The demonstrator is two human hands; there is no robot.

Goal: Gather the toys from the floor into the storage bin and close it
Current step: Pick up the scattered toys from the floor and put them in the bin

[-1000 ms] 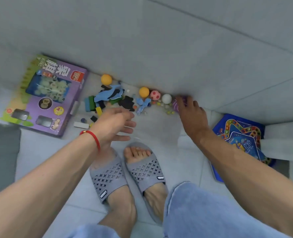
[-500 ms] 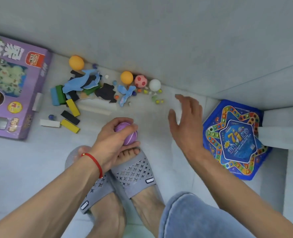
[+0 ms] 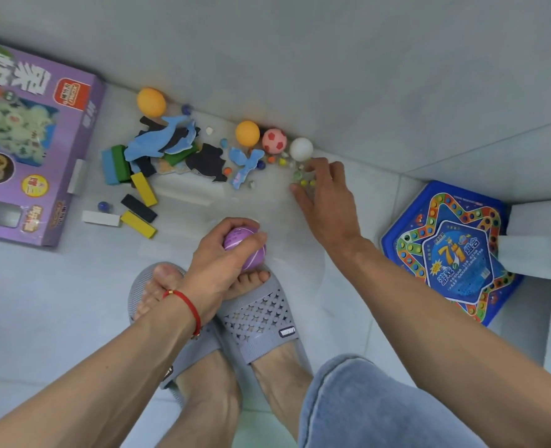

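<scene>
Left hand (image 3: 217,266) grip wrapped round purple ball (image 3: 246,248) — looks light, squishy; right hand (image 3: 327,195) spread wide over tiny marbles (image 3: 303,179) — slippery, pinch individually.

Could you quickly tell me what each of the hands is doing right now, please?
Left hand: closed around the purple striped ball.
Right hand: open, empty, fingers spread over the small coloured marbles on the floor.

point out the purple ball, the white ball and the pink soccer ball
purple ball (image 3: 246,250), head view, its exposed side
white ball (image 3: 301,149), head view, its middle
pink soccer ball (image 3: 274,141), head view, its middle
</scene>
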